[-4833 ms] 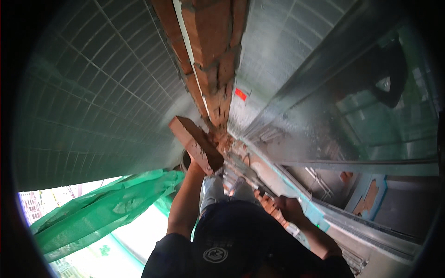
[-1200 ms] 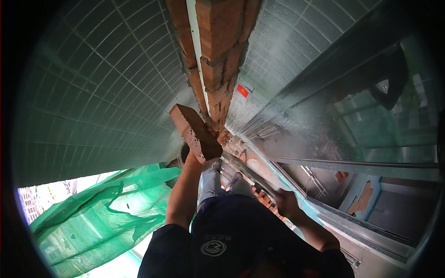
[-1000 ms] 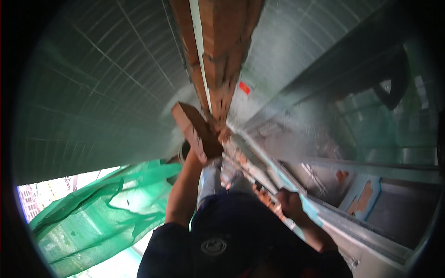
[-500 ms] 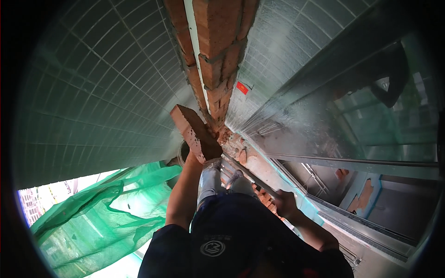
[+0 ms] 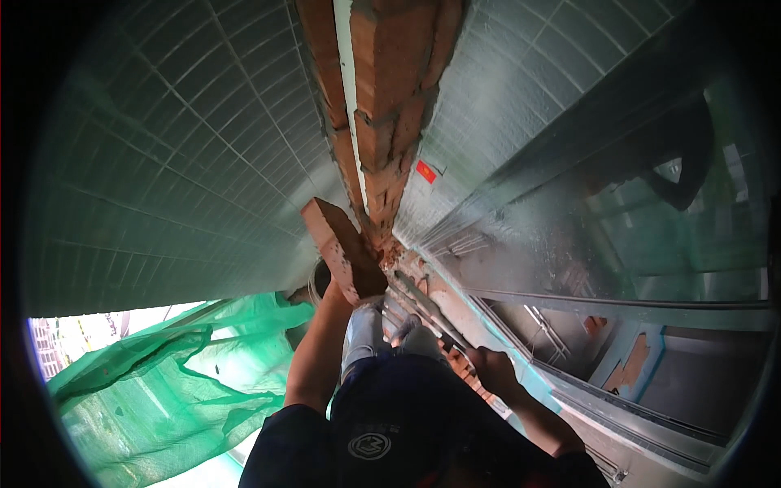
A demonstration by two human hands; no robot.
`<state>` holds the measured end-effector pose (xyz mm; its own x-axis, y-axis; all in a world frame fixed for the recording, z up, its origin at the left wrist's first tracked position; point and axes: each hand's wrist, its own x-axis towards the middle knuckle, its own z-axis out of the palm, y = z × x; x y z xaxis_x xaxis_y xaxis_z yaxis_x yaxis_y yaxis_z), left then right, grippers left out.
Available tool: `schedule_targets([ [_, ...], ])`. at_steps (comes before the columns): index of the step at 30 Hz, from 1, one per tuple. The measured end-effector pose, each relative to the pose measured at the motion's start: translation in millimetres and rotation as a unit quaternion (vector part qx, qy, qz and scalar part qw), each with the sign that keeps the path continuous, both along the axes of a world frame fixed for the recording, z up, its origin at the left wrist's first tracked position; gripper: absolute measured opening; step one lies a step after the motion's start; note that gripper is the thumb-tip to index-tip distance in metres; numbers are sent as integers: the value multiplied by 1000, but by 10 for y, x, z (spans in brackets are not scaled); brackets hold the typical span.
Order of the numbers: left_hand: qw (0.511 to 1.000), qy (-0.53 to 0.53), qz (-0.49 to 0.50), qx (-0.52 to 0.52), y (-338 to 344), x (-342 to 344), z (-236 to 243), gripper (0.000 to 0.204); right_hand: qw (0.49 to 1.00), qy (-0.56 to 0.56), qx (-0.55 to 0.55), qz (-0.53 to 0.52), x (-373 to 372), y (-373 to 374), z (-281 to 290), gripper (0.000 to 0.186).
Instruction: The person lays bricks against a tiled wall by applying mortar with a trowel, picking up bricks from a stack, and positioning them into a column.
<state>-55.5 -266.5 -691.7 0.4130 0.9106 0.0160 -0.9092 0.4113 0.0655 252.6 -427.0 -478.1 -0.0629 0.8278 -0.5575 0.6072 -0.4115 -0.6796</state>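
A large reddish-brown brick (image 5: 332, 244) is held tilted in front of me by my left hand (image 5: 336, 294). The fingers on its underside are hidden behind the brick. To the right and lower, my right hand (image 5: 491, 371) is wrapped round the grip of a long, narrow flat-bladed tool (image 5: 429, 306). Its blade points forward and left, towards the foot of the brick column, with grey stuff like mortar along it. The tool's tip lies just right of the brick. Straight ahead rises the brick column (image 5: 399, 98), with a pale vertical strip along its left part.
Grey tiled walls (image 5: 187, 163) flank the column. Green netting (image 5: 179, 382) hangs at lower left, beside a partly hidden round bucket (image 5: 317, 281). Rubble (image 5: 392, 250) lies at the column's foot. On the right are a glass panel (image 5: 651, 220) and its metal frame (image 5: 618, 301).
The view has shifted slightly. My right hand and the tool have drawn a little left and nearer to me. My left hand keeps the brick in nearly the same pose.
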Motion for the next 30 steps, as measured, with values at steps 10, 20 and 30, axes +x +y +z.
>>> schedule_targets([
  [10, 993, 30, 93, 62, 45, 135, 354, 30, 996, -38, 32, 71, 77, -163, -38, 38],
  [20, 990, 72, 111, 53, -84, 124, 317, 27, 991, -92, 17, 99, 201, -401, -184, 39],
  [30, 977, 162, 123, -58, -159, 20, 110, 23, 983, -81, 82, 140, 251, -381, -218, 33],
])
